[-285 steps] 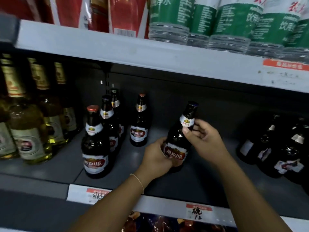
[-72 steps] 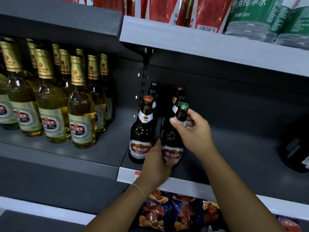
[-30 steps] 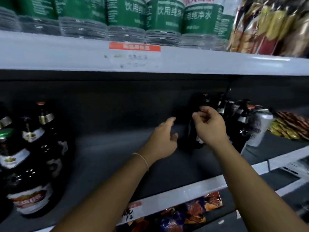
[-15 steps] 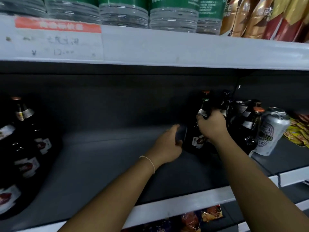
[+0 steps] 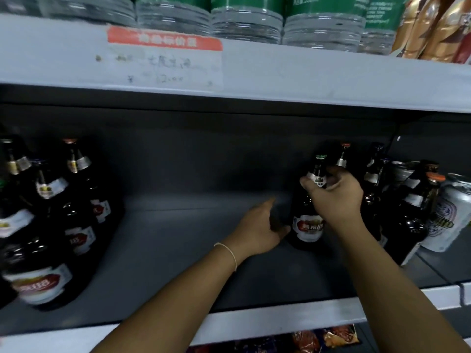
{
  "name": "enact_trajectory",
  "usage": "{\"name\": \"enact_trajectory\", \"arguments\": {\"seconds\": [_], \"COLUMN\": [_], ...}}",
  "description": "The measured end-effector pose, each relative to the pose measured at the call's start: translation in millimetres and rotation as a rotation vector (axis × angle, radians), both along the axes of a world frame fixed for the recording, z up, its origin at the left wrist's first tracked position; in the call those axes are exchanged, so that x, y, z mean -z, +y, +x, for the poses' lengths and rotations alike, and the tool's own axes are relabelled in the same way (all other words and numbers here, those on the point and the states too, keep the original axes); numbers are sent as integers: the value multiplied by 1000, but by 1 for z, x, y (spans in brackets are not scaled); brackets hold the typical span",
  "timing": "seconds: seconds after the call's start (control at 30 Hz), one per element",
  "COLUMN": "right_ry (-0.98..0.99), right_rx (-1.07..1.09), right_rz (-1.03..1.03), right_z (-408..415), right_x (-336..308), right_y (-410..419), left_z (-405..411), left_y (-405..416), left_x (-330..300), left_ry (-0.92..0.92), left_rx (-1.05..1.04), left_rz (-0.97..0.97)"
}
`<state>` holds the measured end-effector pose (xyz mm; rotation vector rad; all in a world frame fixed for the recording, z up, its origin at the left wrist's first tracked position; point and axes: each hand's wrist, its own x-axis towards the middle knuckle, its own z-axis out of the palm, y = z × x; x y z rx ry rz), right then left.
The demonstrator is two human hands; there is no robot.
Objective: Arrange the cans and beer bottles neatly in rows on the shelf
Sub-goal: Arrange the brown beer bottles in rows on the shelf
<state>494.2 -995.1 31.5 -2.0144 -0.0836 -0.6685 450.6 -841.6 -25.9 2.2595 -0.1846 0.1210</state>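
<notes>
A dark beer bottle (image 5: 307,225) with a green cap and a red-and-white label stands upright on the grey shelf (image 5: 178,250), right of centre. My right hand (image 5: 336,197) grips its neck from the right. My left hand (image 5: 257,230) reaches toward the bottle's base with the thumb close to the glass; whether it touches is unclear. More dark beer bottles (image 5: 405,215) crowd together just right of it, with a silver can (image 5: 446,215) at the far right. A tidy group of the same bottles (image 5: 48,220) stands at the left.
The upper shelf edge (image 5: 280,77) with a red-topped price tag hangs low overhead, carrying water bottles (image 5: 244,19) and gold snack bags (image 5: 430,26). A wide bare stretch of shelf lies between the two bottle groups. Snack packets (image 5: 323,340) show below the front rail.
The view has shifted right from the arranged rows to the cluttered group. My right hand has taken hold of the green-capped bottle's neck and drawn it slightly left; my left hand has closed in on its base.
</notes>
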Motion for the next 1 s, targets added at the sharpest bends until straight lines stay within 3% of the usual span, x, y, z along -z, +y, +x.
{"name": "enact_trajectory", "arguments": {"seconds": [0.33, 0.67, 1.0], "right_ry": [62, 107, 67], "right_rx": [-223, -406, -485], "right_rz": [93, 91, 29], "right_z": [-39, -75, -68], "right_x": [-11, -7, 5], "right_y": [110, 216, 284], "left_z": [-43, -91, -86], "left_y": [82, 166, 207], "left_x": [13, 26, 41], "left_ry": [-6, -121, -194], "left_rx": [-58, -384, -629], "left_rz": [-394, -475, -374]}}
